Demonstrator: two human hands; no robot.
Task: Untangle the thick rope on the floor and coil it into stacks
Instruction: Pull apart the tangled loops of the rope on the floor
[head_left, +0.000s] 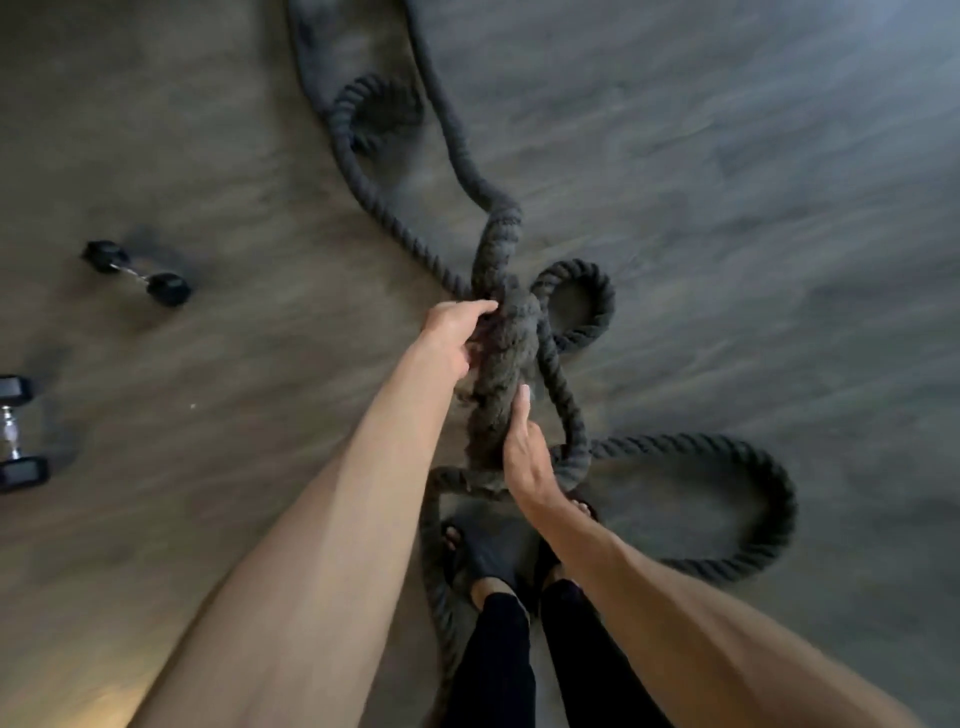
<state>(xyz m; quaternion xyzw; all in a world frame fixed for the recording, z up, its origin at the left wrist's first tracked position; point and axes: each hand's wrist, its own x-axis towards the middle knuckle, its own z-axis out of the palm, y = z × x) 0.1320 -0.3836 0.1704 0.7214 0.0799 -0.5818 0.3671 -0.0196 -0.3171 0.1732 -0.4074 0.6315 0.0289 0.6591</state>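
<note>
One rope (501, 364) (blurred, ends unseen)

Rope (498, 364) between the left hand (454, 335) and right hand (527, 457) is looking charcoal grey all over, with that diagonal twisted-strand pattern running along it. Floor (727, 156) is showing streaky wood grain, going tan-brown out left of the left hand and cooler blue-grey off right of the right hand. Far left of the left hand, a dumbbell (136, 273) and a second dumbbell (18, 434) are showing black heads and shiny silver bars. Below the right hand, leggings (493, 665) are reading plain black, and the sandals (485, 545) are looking dark too.
</note>
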